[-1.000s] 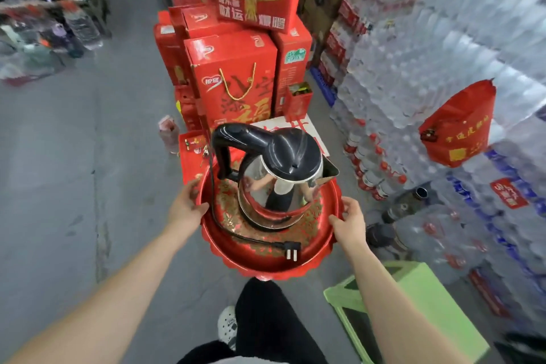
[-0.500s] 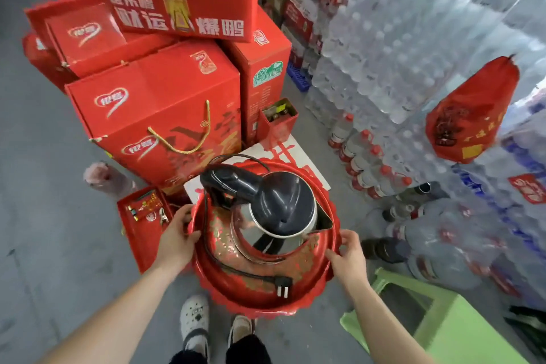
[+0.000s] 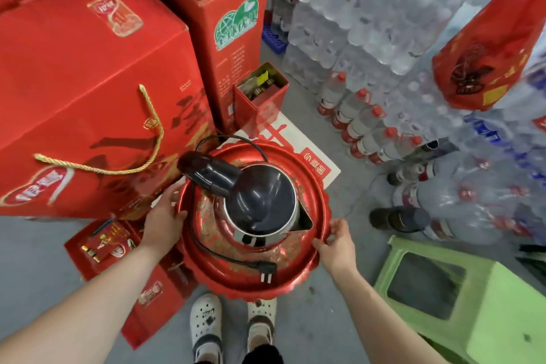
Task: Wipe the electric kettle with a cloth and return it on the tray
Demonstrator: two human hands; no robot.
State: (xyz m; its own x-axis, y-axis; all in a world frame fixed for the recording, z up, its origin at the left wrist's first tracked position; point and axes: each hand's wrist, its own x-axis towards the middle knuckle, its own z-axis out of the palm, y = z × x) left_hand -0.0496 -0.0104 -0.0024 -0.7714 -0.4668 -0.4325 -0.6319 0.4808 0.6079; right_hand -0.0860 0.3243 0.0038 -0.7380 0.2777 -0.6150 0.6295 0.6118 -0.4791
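A steel electric kettle (image 3: 263,210) with a black lid and black handle stands upright on a round red tray (image 3: 313,186). Its black cord loops around the tray and ends in a plug (image 3: 266,270) near the tray's front rim. My left hand (image 3: 164,221) grips the tray's left rim. My right hand (image 3: 336,245) grips the right rim. Both hold the tray above the floor, over my white shoes. No cloth is in view.
Large red gift boxes (image 3: 88,91) are stacked at the left and back. A flat white and red carton (image 3: 313,156) lies under the tray's far side. Wrapped bottle packs (image 3: 384,23) fill the right. A green plastic stool (image 3: 461,304) stands at lower right.
I have leaned forward and down with the tray, so the boxes and floor look much closer. Both hands kept their grip on the rim; the kettle stayed upright.
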